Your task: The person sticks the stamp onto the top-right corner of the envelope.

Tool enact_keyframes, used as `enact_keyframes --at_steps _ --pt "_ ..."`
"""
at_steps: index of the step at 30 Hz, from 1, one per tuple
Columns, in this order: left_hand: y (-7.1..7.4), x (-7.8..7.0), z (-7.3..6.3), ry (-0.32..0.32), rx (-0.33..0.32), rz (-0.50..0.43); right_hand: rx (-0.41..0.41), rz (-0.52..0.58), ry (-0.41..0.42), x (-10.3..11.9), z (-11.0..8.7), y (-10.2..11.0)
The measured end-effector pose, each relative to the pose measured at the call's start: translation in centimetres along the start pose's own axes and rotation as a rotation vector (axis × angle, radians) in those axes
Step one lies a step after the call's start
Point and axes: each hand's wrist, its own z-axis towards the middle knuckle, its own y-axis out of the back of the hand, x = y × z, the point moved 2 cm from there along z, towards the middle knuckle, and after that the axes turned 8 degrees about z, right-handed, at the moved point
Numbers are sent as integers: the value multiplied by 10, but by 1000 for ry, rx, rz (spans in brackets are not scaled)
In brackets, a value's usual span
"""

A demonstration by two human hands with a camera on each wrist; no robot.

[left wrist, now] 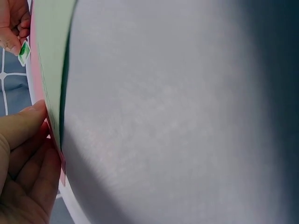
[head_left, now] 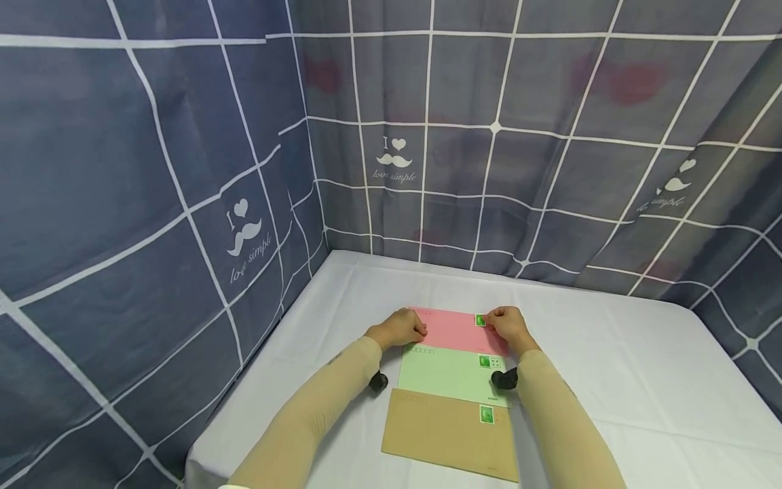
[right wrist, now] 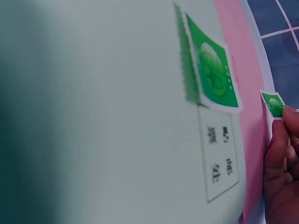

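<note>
My left hand point(head_left: 400, 327) pinches the left edge of a pink envelope point(head_left: 449, 331) between thumb and fingers. At that envelope's upper right corner, my right hand point(head_left: 508, 324) pinches a small green postage stamp point(right wrist: 273, 103), its edges white and perforated. Below the pink envelope lies a light green envelope point(head_left: 446, 373), bearing a green stamp point(head_left: 485, 361) beside a printed box; in the right wrist view one side of this stamp looks lifted. Nearest me is a brown envelope point(head_left: 446, 435) with another green stamp point(head_left: 486, 414) at its upper right.
A white cloth covers the table point(head_left: 623, 380). Dark grey curtains point(head_left: 452, 156) with white grid lines hang behind it and on the left. A black wrist device point(head_left: 504, 379) below my right hand overlaps the green envelope's right side; another point(head_left: 379, 382) sits under my left wrist.
</note>
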Motion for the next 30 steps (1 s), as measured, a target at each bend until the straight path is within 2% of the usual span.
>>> enact_keyframes --at_steps 8,15,24,30 --pt "6 -2 0 6 -3 -17 2 -25 -32 7 4 1" --pt "8 -2 0 -20 -8 2 -3 -41 -23 10 2 0" --pt "5 -2 -3 -16 -2 12 -7 -73 -46 6 3 -3" --pt "3 -1 -1 -7 9 24 -22 -129 -34 4 5 -3"
